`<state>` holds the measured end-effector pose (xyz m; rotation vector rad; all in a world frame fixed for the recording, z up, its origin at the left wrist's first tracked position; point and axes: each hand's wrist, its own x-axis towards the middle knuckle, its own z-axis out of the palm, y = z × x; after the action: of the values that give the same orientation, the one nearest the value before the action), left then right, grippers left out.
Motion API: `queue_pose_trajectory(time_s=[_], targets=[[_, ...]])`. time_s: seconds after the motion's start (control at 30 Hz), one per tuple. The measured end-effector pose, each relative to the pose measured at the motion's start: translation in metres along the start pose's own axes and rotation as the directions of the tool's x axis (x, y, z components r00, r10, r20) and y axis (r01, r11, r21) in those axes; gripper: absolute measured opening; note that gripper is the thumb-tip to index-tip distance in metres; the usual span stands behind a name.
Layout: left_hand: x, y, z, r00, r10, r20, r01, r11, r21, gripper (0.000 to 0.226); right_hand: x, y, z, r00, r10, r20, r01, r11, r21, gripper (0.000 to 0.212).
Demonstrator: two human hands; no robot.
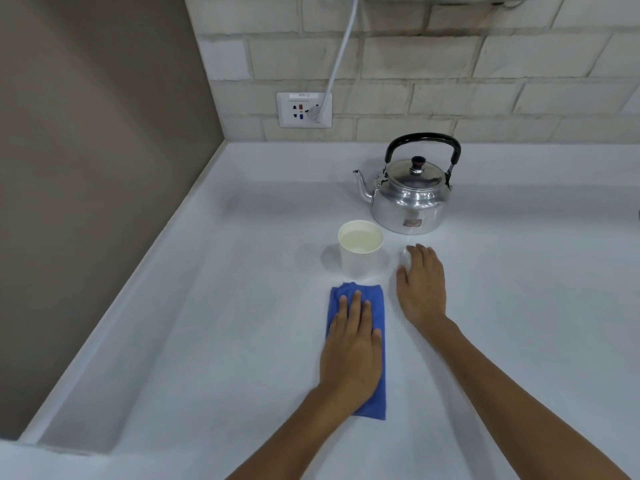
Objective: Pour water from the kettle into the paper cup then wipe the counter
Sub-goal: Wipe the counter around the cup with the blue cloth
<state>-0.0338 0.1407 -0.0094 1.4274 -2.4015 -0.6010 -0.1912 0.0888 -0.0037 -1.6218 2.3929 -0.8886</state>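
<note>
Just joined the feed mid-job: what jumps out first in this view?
The bright blue folded cloth stands out most, lying on the white counter under the flat left hand. Just beyond it stands a white paper cup holding water, with the right hand resting flat beside it. Behind the cup sits a shiny metal kettle with a black handle, spout pointing left.

Cloth (375, 344): solid blue, no pattern, lying flat under the left hand (351, 355). Cup (360, 252), just beyond the fingertips of that hand: white wall, cream interior. Kettle (410, 195), beyond the right hand (420, 289): polished silver body, black handle, black lid knob, small red-and-white label low on the front. Counter (207, 323): plain pale grey-white. Wall (450, 64): beige brick pattern. Socket (304, 110): white plate, red and blue marks.
</note>
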Motion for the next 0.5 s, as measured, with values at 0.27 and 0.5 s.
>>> queue_pose_trajectory(time_s=[0.27, 0.5], targets=[[0.047, -0.096, -0.060, 0.967, -0.190, -0.167, 0.186, 0.982, -0.043, 0.049, -0.102, -0.076, 0.011, 0.977, -0.126, 0.172, 0.128, 0.992, -0.004, 0.044], [0.061, -0.111, -0.037, 0.980, -0.162, -0.116, 0.185, 0.955, 0.231, 0.051, -0.121, -0.060, 0.010, 0.971, -0.208, 0.119, 0.236, 0.913, -0.332, 0.057]])
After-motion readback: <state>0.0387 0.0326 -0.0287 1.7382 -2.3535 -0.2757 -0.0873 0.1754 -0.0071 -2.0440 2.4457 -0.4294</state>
